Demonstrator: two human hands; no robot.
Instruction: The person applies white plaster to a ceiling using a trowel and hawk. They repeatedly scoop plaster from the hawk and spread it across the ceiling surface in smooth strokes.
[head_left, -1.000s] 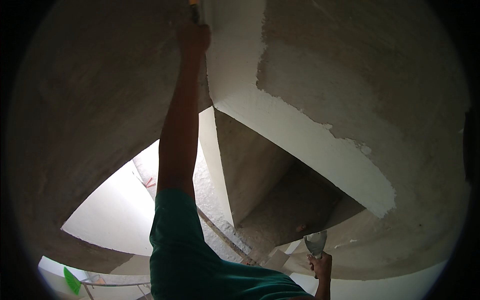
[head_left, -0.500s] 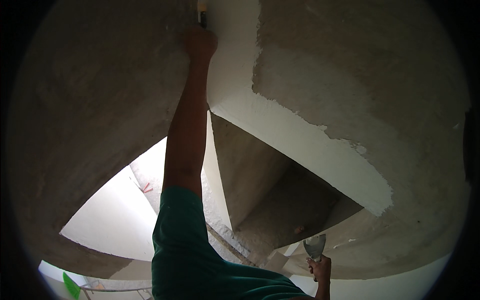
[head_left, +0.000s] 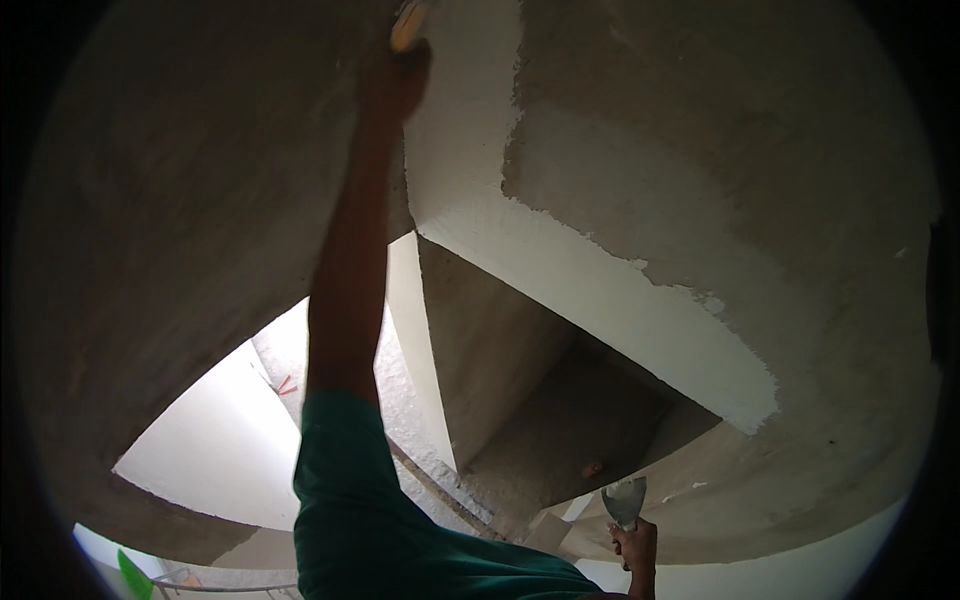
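My left hand (head_left: 395,85) is raised overhead against the grey ceiling, arm straight up in a green sleeve (head_left: 350,500). It grips a tool with a yellowish handle (head_left: 410,22); the tool's blade runs out of view at the top edge. A band of fresh white plaster (head_left: 600,290) lies on the ceiling just right of this hand. Low at the right, my right hand (head_left: 635,548) holds a putty knife (head_left: 625,500) upright, its grey blade smeared with plaster.
Rough grey cement ceiling (head_left: 750,150) spreads to the right of the white band. Concrete beams and a recessed stair underside (head_left: 530,400) hang in the middle. A white wall (head_left: 220,460) shows lower left, with a green object (head_left: 132,575) at the bottom edge.
My left hand with its tool has shifted slightly right and down along the ceiling. My right hand with the putty knife has dropped a little.
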